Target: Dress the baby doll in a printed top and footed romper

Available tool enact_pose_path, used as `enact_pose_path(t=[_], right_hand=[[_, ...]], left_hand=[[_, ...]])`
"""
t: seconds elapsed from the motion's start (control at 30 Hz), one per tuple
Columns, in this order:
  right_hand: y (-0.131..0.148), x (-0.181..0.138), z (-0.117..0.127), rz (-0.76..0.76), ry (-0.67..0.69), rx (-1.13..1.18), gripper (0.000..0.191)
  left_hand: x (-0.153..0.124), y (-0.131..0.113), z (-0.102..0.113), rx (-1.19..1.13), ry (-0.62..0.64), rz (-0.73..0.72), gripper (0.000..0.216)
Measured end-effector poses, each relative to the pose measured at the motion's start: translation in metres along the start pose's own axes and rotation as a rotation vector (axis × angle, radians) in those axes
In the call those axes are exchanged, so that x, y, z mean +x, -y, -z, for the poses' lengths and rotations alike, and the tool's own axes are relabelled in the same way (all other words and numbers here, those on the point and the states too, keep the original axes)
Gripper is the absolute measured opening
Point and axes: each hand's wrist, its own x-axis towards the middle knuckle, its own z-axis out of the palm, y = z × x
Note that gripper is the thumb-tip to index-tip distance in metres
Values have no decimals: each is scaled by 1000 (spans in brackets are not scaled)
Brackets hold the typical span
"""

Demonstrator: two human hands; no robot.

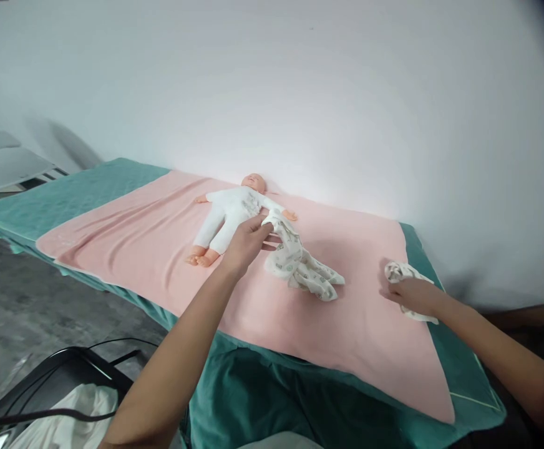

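A baby doll (233,217) in a white bodysuit lies on its back on a pink blanket (160,249), head toward the wall. My left hand (247,242) reaches beside the doll's body and pinches the upper end of a patterned white garment (302,262) that lies crumpled to the doll's right. My right hand (415,294) rests at the blanket's right edge, fingers closed on a small patterned white cloth (400,272).
The blanket covers a teal-sheeted table (262,393) pushed against a white wall. A black wire basket (66,380) with white fabric stands at the lower left on a grey floor. Grey furniture sits at the far left.
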Motion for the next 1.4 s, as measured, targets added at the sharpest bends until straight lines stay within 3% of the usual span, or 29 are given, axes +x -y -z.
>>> enact_pose_path(t=[0.03, 0.1, 0.2, 0.33, 0.4, 0.53, 0.67, 0.83, 1.0, 1.17, 1.27, 1.33, 1.4], right_hand=[[11, 3, 11, 30, 68, 40, 43], [44, 10, 37, 91, 30, 183, 36], [103, 23, 82, 184, -228, 456, 31], [168, 42, 136, 364, -492, 793, 32], [187, 51, 157, 523, -399, 912, 33], [203, 58, 182, 679, -5, 1029, 40], [213, 47, 190, 705, 103, 1067, 55], [230, 34, 189, 773, 179, 1019, 56], [229, 32, 188, 635, 68, 879, 44], [222, 11, 189, 476, -88, 635, 35], [222, -8, 186, 506, 50, 620, 37], [223, -16, 183, 552, 148, 683, 39], [222, -16, 181, 512, 11, 737, 38]], left_hand=[[-3, -3, -1, -37, 45, -9, 19], [-8, -10, -3, -98, 150, -43, 19], [-15, -19, -8, -146, 302, -80, 24], [-13, -29, -15, -128, 379, -139, 37], [-9, -32, -17, -56, 394, -189, 30], [-3, -39, -14, -3, 341, -295, 9], [-7, -45, -4, -26, 247, -311, 18], [-11, -54, 0, -14, 273, -237, 20], [-12, -72, 3, -7, 252, -298, 19], [-11, -82, 14, 274, 136, -354, 15], [-11, -82, 13, 404, 75, -458, 15], [-13, -84, 6, 408, 104, -515, 15], [-14, -89, -3, 375, 171, -547, 14]])
